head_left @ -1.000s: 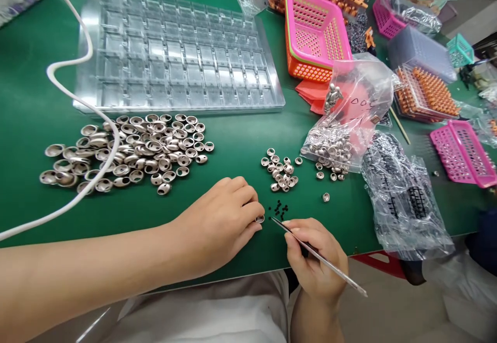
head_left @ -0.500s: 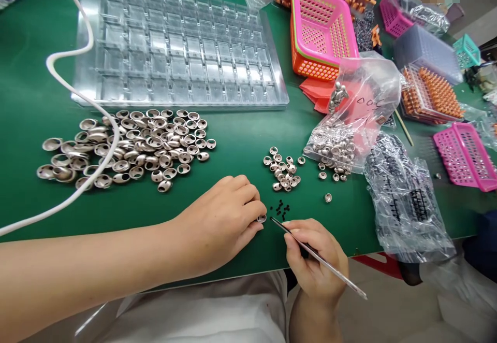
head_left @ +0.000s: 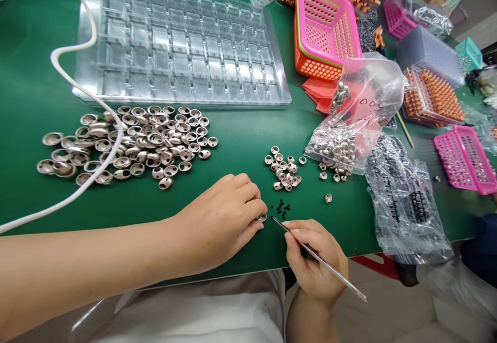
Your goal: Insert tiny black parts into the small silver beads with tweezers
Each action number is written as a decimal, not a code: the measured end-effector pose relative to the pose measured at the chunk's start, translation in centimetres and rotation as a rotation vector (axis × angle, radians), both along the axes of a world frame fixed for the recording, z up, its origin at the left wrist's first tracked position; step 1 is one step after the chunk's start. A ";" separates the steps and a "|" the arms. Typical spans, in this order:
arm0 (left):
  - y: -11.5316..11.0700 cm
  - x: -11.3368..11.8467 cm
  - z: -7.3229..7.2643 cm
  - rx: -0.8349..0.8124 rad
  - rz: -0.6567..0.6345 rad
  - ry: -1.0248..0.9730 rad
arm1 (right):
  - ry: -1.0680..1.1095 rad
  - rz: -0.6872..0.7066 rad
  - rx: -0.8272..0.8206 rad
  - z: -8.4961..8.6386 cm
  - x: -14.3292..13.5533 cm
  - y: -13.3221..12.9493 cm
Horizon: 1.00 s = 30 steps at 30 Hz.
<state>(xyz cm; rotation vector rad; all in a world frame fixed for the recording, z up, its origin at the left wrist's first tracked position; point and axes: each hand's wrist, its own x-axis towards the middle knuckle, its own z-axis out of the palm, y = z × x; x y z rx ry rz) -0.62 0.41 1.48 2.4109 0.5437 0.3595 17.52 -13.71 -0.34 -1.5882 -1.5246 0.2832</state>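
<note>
1. the left hand (head_left: 227, 218) rests on the green tabletop (head_left: 240, 136), fingers curled in, thumb and forefinger pinching a small silver oval metal ring (head_left: 262, 217), partly hidden by the fingertips.
2. the right hand (head_left: 316, 260), near and to the right, is closed around a thin, pointed metal tool (head_left: 334, 271), gripped like a pen; its tip is just right of the ring, apart from it.
3. tiny black pieces (head_left: 279, 208) lie loosely scattered just beyond the tool's tip.
4. farther off, a small cluster of silver metal rings (head_left: 285, 169) sits on the tabletop.
5. to the left spreads a larger heap of silver oval metal rings (head_left: 151, 141), crossed by a white cord (head_left: 54, 58).
6. beyond that heap lies a clear plastic compartment tray (head_left: 186, 47).
7. at far right stands a pink perforated plastic basket (head_left: 310, 14); nearer is a clear plastic bag (head_left: 361, 79) with small silver pieces.
</note>
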 end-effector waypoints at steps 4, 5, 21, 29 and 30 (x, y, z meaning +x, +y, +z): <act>-0.1 0.0 -0.4 0.001 0.005 -0.007 | 0.041 -0.037 0.027 -0.2 0.4 -0.4; -0.1 0.0 -0.6 0.004 0.013 -0.016 | 0.056 -0.049 0.026 -0.2 0.5 -0.5; -0.2 0.1 -1.0 -0.052 0.037 -0.083 | 0.007 0.073 -0.008 0.0 -0.3 0.7; 0.0 0.1 -0.7 -0.060 0.034 -0.075 | -0.030 0.155 0.046 0.0 0.1 0.9; 0.0 0.1 -0.7 -0.061 0.035 -0.074 | -0.036 0.148 0.051 -0.1 0.1 0.8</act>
